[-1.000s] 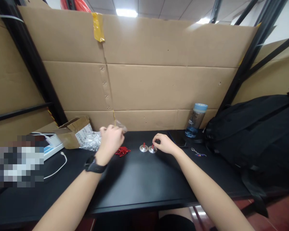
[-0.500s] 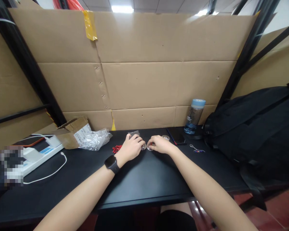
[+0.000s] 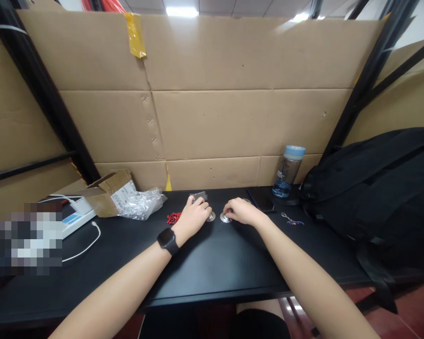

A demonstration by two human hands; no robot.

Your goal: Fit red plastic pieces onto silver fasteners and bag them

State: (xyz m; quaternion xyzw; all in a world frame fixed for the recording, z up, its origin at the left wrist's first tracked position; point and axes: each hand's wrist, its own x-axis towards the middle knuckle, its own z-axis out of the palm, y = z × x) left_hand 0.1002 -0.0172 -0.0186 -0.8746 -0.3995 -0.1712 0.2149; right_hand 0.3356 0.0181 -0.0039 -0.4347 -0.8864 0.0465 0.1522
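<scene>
My left hand point(image 3: 197, 214), with a black watch at its wrist, rests on the black table with its fingers curled over a small round shiny piece point(image 3: 211, 216). A short gap to the right, my right hand point(image 3: 244, 211) pinches a similar round, clear-looking piece point(image 3: 225, 218) with a flared rim on the tabletop. A bit of red shows under the right fingertips; its kind is unclear. Beside my left hand lies a small heap of red pieces point(image 3: 173, 218). Behind its fingers is a flat greyish clear item point(image 3: 199, 195), partly covered.
On the left stand an opened cardboard box point(image 3: 108, 193), crumpled clear plastic point(image 3: 144, 203) and a power strip point(image 3: 78, 224) with a white cable point(image 3: 86, 249). To the right are a dark phone point(image 3: 265, 203), a keychain point(image 3: 291, 220), a water bottle point(image 3: 289, 172) and a black backpack point(image 3: 385, 197).
My right hand and its round piece have shifted slightly right, widening the gap to the left piece. My left hand stays nearly in place. The whole view has shifted a little.
</scene>
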